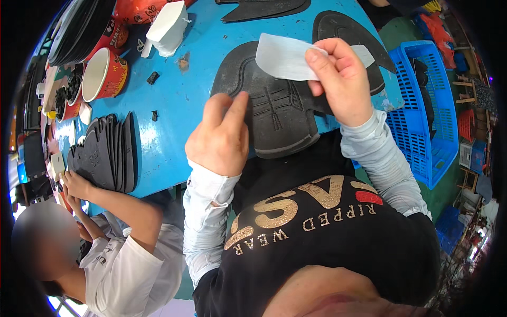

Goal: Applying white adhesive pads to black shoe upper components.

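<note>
My right hand [340,79] pinches a thin whitish sheet piece [282,57] with a rounded end between thumb and fingers. The sheet hangs over a large black moulded panel [282,132] with grooves and a curved edge, which lies at the near table edge. At the panel's left side is my left hand [219,134], its fingers loosely bent and apart, with nothing visible in them. A fingertip overlaps the panel's edge; whether it touches cannot be made out. Behind my right hand lies another black panel [364,31], partly hidden by the hand and sheet.
On the blue table [174,105] stand a stack of black pieces [105,153], a red paper tub [105,74] and a white container [168,29]. A co-worker's hand [76,185] touches the stack. A blue plastic crate [422,116] stands right of the table.
</note>
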Demonstrator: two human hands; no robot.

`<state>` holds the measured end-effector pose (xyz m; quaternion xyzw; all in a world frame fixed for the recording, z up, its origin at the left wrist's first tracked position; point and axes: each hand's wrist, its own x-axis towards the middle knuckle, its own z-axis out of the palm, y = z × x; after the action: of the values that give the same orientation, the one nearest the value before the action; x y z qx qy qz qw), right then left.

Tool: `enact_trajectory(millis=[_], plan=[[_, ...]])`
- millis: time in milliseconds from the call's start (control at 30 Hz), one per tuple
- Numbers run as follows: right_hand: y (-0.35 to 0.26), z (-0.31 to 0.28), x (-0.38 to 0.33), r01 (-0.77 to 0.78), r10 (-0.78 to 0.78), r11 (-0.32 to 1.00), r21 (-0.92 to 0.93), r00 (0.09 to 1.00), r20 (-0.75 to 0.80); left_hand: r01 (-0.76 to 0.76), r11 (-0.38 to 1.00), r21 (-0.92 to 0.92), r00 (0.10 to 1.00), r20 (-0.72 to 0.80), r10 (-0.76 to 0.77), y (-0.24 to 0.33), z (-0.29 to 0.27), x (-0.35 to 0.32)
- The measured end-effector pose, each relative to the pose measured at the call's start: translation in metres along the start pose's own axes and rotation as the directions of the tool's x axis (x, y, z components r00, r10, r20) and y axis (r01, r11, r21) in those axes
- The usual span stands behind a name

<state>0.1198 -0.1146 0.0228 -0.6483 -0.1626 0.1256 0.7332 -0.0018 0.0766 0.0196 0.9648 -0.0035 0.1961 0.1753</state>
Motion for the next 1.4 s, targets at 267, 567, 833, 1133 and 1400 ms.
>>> enact_trajectory(millis=[267,567,833,1133,1400], plan=[[0.021,0.006,0.003,-0.079,0.077,0.996,-0.051,0.996,-0.045,-0.112,0.993,0.049,0.993,0.039,0.11,0.004,0.015,-0.002],[0.016,0.001,0.006,-0.082,0.086,0.993,0.079,0.995,-0.05,-0.046,0.999,-0.014,0.998,-0.049,0.045,0.005,0.026,-0.008],[-0.009,-0.005,-0.009,-0.053,0.071,0.98,-0.189,0.993,0.09,0.133,0.969,-0.208,0.919,-0.341,-0.199,0.0,-0.003,-0.018],[0.007,0.018,-0.018,-0.029,0.134,0.804,-0.593,0.982,0.134,-0.192,0.981,0.018,0.978,-0.074,0.193,0.018,0.0,-0.009],[-0.009,0.012,-0.016,0.367,-0.528,0.516,-0.774,0.848,0.05,-0.22,0.972,0.088,0.975,0.055,0.216,0.01,0.017,-0.007]])
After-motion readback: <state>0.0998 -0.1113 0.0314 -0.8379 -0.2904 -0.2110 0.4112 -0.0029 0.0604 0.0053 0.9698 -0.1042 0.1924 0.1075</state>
